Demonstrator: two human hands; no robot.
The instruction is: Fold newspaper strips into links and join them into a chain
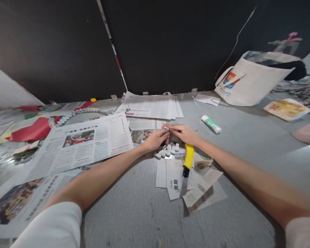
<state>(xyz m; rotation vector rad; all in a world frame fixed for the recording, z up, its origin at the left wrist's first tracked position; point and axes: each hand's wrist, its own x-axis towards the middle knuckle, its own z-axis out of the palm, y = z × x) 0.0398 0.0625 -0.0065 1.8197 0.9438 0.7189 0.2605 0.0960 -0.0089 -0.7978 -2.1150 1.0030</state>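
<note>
My left hand (157, 139) is closed, its fingertips pinched at the end of a folded paper chain (166, 151). The chain is a zigzag of small newspaper links and hangs below the fingers. Beside it, my right hand (183, 133) reaches in with thumb and forefinger pressed together at the same spot. What lies between the fingertips is too small to see fully, but it looks like a paper strip. Just under my right wrist lies a saw-like knife with a yellow handle (188, 155), its blade resting on cut newspaper pieces (174, 172).
Newspaper sheets (103, 141) spread to the left, near a longer curved paper chain (89, 110) and red paper (32, 129). A stacked newspaper (147, 105) lies ahead, by the black wall. Rightward are a glue stick (211, 124), a white bag (253, 81) and a yellowish booklet (286, 109).
</note>
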